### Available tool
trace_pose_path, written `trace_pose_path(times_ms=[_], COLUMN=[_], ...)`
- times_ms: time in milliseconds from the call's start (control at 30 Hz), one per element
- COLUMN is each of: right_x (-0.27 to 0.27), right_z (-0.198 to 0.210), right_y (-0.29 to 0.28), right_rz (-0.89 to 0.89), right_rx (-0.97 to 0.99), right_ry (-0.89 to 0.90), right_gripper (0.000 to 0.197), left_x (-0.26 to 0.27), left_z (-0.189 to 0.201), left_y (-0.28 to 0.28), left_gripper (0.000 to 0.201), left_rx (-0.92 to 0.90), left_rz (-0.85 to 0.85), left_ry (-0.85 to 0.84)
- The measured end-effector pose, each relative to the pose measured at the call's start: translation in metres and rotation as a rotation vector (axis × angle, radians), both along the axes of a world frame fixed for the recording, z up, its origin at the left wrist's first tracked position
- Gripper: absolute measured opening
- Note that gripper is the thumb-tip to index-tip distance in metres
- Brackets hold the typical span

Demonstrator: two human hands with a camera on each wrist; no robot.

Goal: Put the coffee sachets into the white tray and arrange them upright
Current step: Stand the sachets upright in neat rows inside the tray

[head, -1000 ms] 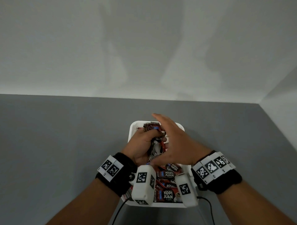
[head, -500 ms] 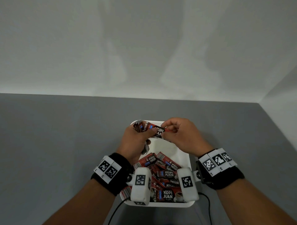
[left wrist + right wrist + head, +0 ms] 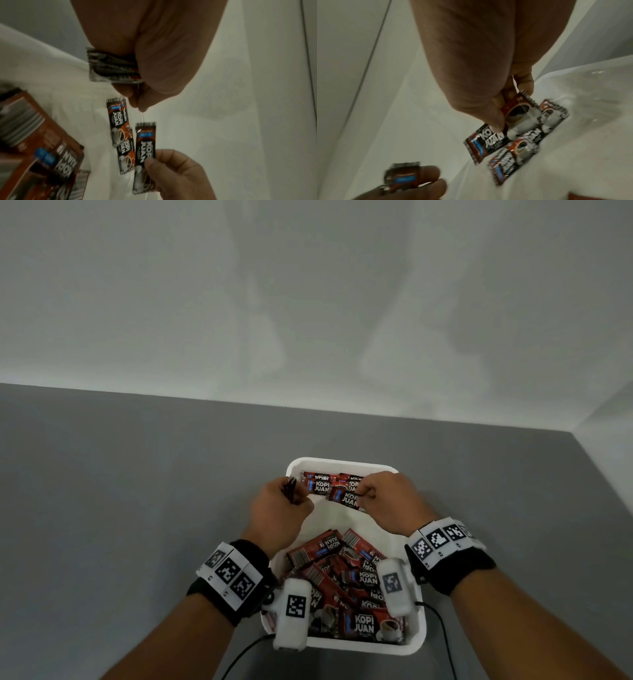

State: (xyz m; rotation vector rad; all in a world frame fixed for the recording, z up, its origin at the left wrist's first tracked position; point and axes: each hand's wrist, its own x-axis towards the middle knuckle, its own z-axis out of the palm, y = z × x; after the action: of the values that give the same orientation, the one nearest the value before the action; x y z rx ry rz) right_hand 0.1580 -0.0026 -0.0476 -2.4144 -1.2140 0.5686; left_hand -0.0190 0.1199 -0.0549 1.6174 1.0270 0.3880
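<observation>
Left hand: your left hand (image 3: 279, 513) sits over the far-left corner of the white tray (image 3: 416, 642), fingers clenched round a small bundle of sachets (image 3: 113, 67); the bundle's crimped ends stick out past your knuckles in the head view.
Bundle: the left wrist view shows several flat sachets stacked edge to edge inside that fist, silver seams outward.
Far edge of the tray: a few placed sachets (image 3: 320, 484) lie against the far wall, long sides running left to right, overlapping one another, labels reading KOPI JUAN; whether they stand or lean flat against the wall cannot be told.
Held sachet: one single sachet (image 3: 145, 146) hangs just in front of those, near the far-right part of the tray.
Right hand: your right hand (image 3: 388, 501) pinches that single sachet at its cup-picture end between thumb and forefinger, the other fingers curled in.
Middle of the tray: bare white floor between the far row and the heap.
Near half of the tray: a loose heap of sachets (image 3: 346, 583) lies flat and criss-crossed, reaching the near edge.
Counter: the tray rests on the grey counter (image 3: 120, 491), close to its near edge.
</observation>
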Motion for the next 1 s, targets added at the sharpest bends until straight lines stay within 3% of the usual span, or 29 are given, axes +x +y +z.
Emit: trace_pose_path(times_ms=[200, 533, 767, 867, 1000], right_x=[0.021, 0.016, 0.006, -0.006, -0.012], right_z=[-0.021, -0.032, -0.032, -0.04, -0.054], right_y=[0.02, 0.041, 0.031, 0.018, 0.007], right_rz=[-0.023, 0.086, 0.059, 0.171, 0.264], right_rx=[-0.109, -0.284, -0.182, -0.183, -0.281], right_ry=[-0.146, -0.398, -0.339, -0.2, -0.288], right_gripper=[0.017, 0.02, 0.009, 0.025, 0.044], left_x=[-0.005, -0.004, -0.004, -0.005, -0.004], left_z=[-0.004, -0.006, -0.008, -0.008, -0.007], left_y=[0.014, 0.016, 0.018, 0.017, 0.016], left_gripper=[0.008, 0.01, 0.012, 0.013, 0.011], left_rx=[-0.001, 0.007, 0.016, 0.007, -0.002], left_rz=[-0.065, -0.097, -0.119, -0.142, -0.167], left_ry=[0.117, 0.175, 0.203, 0.201, 0.198])
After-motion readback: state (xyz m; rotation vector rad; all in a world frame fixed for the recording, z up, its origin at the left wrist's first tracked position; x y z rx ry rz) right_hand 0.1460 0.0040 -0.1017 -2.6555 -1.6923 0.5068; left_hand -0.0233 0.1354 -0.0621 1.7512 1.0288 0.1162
